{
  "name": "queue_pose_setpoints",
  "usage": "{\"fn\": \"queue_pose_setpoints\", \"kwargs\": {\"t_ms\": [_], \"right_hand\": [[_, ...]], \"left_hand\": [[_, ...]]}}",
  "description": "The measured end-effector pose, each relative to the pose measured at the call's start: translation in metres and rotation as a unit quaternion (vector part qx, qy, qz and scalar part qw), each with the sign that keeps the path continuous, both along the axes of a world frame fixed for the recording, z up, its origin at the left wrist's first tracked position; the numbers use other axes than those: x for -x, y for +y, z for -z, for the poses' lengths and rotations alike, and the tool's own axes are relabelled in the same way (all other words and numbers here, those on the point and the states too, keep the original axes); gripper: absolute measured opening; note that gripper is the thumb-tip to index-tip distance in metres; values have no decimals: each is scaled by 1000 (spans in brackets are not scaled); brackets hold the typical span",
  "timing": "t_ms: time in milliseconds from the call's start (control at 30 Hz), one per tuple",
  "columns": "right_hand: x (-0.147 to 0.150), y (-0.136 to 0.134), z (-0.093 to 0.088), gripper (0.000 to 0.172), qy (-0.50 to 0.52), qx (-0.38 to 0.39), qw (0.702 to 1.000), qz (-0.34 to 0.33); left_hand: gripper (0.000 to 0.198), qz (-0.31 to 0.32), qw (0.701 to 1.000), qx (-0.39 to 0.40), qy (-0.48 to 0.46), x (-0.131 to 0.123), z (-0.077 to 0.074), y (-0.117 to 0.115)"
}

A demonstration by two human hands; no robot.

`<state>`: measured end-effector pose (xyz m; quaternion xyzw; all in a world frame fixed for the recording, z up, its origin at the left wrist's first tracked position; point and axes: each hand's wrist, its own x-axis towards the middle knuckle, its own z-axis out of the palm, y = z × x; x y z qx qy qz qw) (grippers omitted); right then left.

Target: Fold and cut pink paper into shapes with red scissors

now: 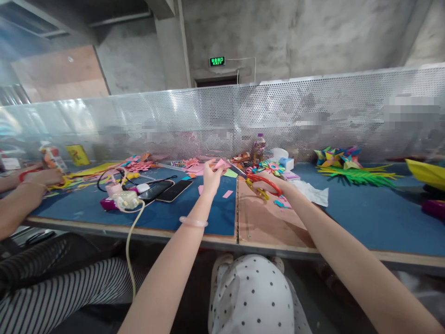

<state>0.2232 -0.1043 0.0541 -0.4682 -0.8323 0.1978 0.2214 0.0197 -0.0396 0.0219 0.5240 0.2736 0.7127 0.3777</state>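
Note:
Pinched in the fingers of my left hand (212, 176) is a small piece of pink paper (220, 163), held up above the table. My right hand (266, 183) is closed around the handles of scissors (270, 182) with red and yellow grips. Their blades point left and reach to the edge of the pink paper; whether they touch it I cannot tell. Below my hands a small pink paper strip (228, 194) lies on the blue tabletop. Behind them are larger pink sheets and a light green piece of paper (230, 173).
Phones (174, 190) and a power strip (127, 200) with a cable lie left. A drink bottle (259, 149) stands at the back, before a perforated metal screen (295, 111). Crumpled tissue (311, 192) and green paper fringe (358, 175) lie right. A co-worker's hands (43, 178) work far left.

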Motion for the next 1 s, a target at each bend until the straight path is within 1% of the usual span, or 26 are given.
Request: {"fn": "queue_pose_setpoints", "kwargs": {"t_ms": [200,333,500,667,833,1000], "right_hand": [[0,-2,-1,13,5,4,1000,-11],[0,-2,1,13,6,-6,1000,-13],[0,1,7,9,21,-7,1000,-14],[-2,8,15,4,46,-14,999,-13],[-3,16,21,5,45,-35,998,-9],[-2,19,23,8,34,-46,998,8]], "left_hand": [[41,-19,1000,0,10,-1,-2,-4],[40,-9,1000,-15,6,-1,-1,-1],[39,-7,1000,-11,2,0,1,3],[38,-9,1000,-12,-3,0,0,3],[37,-26,1000,-3,0,-1,-3,-2],[36,-44,999,3,4,-1,-6,-6]]}}
